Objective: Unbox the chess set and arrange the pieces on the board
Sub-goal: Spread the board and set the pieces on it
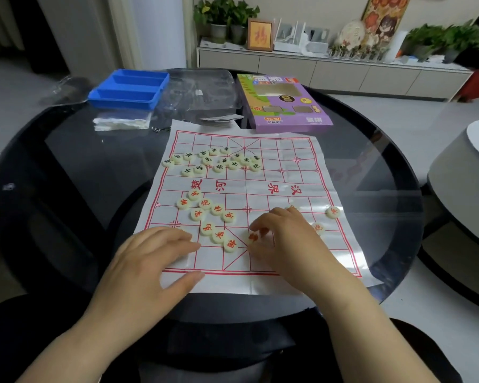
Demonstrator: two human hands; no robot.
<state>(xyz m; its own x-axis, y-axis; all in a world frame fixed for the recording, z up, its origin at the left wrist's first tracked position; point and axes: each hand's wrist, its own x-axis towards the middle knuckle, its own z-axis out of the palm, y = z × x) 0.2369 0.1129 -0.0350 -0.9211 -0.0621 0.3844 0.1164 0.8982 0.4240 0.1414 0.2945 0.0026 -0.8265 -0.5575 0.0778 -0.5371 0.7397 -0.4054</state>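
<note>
My right hand (282,239) pinches a red piece (253,237) by its rim, near the palace on my side of the paper board (288,183). My left hand (155,252) lies flat, fingers straight, pinning the sheet's near-left corner to the table (80,161). The disc looks small, light, hard and smooth, likely to skid on the thin creased sheet, so I judge an edge grip best.
</note>
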